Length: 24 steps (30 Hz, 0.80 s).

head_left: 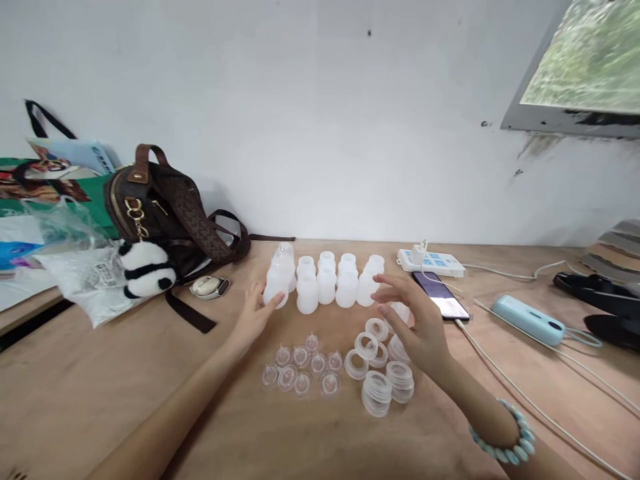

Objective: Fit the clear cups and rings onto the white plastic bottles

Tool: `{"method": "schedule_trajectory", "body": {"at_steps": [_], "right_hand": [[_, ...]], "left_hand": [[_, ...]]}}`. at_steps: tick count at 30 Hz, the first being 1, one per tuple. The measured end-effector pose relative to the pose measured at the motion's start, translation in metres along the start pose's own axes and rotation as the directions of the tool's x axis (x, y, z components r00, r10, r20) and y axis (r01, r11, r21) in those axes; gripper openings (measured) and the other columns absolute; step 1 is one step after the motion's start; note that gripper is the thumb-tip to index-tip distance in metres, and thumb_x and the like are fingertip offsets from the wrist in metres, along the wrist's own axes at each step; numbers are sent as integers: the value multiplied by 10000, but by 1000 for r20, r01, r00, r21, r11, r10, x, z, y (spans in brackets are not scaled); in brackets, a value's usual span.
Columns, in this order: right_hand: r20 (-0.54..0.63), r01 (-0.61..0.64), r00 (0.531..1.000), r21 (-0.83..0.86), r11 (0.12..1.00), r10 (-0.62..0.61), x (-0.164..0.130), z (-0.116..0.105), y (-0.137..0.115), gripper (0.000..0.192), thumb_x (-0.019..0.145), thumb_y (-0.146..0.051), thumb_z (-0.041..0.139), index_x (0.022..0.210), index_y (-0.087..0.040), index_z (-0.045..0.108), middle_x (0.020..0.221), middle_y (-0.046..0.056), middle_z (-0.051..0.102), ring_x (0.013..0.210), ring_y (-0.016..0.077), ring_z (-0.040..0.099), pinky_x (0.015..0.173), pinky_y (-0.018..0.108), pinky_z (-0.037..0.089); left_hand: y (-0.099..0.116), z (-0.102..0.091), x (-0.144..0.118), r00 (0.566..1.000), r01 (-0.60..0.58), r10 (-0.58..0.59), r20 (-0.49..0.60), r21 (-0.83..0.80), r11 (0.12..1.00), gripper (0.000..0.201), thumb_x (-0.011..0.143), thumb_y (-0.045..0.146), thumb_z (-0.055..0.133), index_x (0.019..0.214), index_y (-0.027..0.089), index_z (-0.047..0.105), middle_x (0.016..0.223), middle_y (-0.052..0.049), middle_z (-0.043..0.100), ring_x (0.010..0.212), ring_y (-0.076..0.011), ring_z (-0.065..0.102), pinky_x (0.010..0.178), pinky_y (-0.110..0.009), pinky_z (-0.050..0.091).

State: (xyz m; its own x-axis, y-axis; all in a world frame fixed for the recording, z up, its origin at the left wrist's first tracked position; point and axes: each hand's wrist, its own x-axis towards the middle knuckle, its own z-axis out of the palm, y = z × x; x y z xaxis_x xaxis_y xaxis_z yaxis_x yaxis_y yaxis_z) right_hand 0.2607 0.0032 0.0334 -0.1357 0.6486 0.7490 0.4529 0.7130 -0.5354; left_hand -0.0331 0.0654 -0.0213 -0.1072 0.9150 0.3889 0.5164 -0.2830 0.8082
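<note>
My left hand (253, 315) has its thumb across the front of a small white translucent bottle (275, 283) and its fingers at the left side. The bottle stands at the left end of a group of similar open-necked bottles (307, 293); a clearer domed piece (284, 257) shows behind it. My right hand (416, 320) hovers at the group's right end, fingers spread, by a white bottle (367, 288). Beneath it lie translucent rings (367, 345), some loose and some stacked. Several clear nipple-shaped pieces (318, 364) are laid out nearer me, left of the rings.
Left are a brown backpack (170, 207) with a panda plush (147, 270), a plastic bag of white material (93, 280) and a computer mouse (209, 287). Right are a power strip (443, 265), a phone (440, 297), a blue power bank (529, 320) and trailing cables. A wall stands behind.
</note>
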Motion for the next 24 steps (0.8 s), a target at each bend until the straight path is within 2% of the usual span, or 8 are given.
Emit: {"method": "schedule_trajectory", "body": {"at_steps": [4, 6, 9, 13, 16, 21, 23, 24], "right_hand": [[-38, 36, 998, -214, 976, -45, 1, -10, 14, 147, 939, -207, 528, 1063, -213, 608, 978, 78, 688, 830, 207, 669, 767, 373, 526], [30, 69, 998, -306, 949, -63, 1, -13, 18, 107, 945, -197, 508, 971, -210, 612, 893, 67, 697, 815, 215, 652, 755, 371, 496], [226, 150, 972, -389, 909, -64, 1, -12, 20, 131, 935, -155, 496, 893, -203, 610, 843, 59, 703, 827, 224, 635, 816, 400, 440], [496, 223, 868, -425, 877, 20, -2, -6, 12, 70, 866, -130, 579, 872, -182, 626, 885, 69, 713, 920, 260, 615, 923, 472, 363], [615, 211, 779, -437, 874, 120, -3, -4, 5, 54, 833, -173, 650, 884, -177, 633, 940, 72, 714, 993, 279, 587, 963, 490, 334], [695, 226, 694, -459, 859, 189, -4, -4, 3, 89, 808, -202, 694, 869, -166, 640, 978, 75, 701, 1027, 281, 571, 969, 462, 344], [711, 247, 677, -464, 851, 191, -5, -2, 5, 84, 797, -176, 700, 854, -160, 640, 967, 76, 697, 1003, 273, 575, 946, 439, 365], [716, 260, 673, -464, 847, 186, -6, -1, 6, 88, 792, -164, 701, 854, -158, 639, 966, 77, 696, 993, 271, 578, 937, 432, 371]], "left_hand": [[-19, 3, 6, 997, 57, -58, 42, 31, 998, 540, 756, 552, 602, 1117, 153, 645, 1138, -129, 662, 1053, -331, 561, 941, -492, 427], [-23, 3, 7, 996, 71, -72, 47, 39, 997, 567, 729, 565, 635, 1120, 155, 648, 1128, -127, 676, 1018, -325, 587, 911, -484, 449], [-27, 4, 8, 996, 71, -73, 47, 42, 997, 548, 685, 553, 697, 1065, 160, 666, 1022, -106, 702, 955, -320, 617, 879, -479, 468], [-31, 4, 11, 998, 58, -58, 17, 28, 998, 500, 644, 518, 742, 1002, 179, 661, 950, -83, 694, 923, -312, 615, 873, -476, 465], [-31, 2, 14, 998, 44, -44, -52, -2, 999, 562, 606, 501, 769, 1039, 181, 609, 1004, -88, 655, 904, -288, 594, 847, -444, 462], [-9, -15, 11, 978, -66, 47, -203, -85, 994, 354, 882, 507, 447, 1066, 210, 506, 1021, -59, 564, 885, -208, 534, 776, -332, 441], [9, -22, 6, 988, -134, 126, -87, -103, 986, 276, 837, 478, 550, 894, 208, 560, 858, -17, 577, 787, -181, 527, 731, -296, 434], [19, -24, 2, 983, -170, 176, 47, -110, 979, 252, 807, 449, 613, 804, 199, 586, 775, -4, 577, 739, -172, 521, 708, -287, 431]]}}
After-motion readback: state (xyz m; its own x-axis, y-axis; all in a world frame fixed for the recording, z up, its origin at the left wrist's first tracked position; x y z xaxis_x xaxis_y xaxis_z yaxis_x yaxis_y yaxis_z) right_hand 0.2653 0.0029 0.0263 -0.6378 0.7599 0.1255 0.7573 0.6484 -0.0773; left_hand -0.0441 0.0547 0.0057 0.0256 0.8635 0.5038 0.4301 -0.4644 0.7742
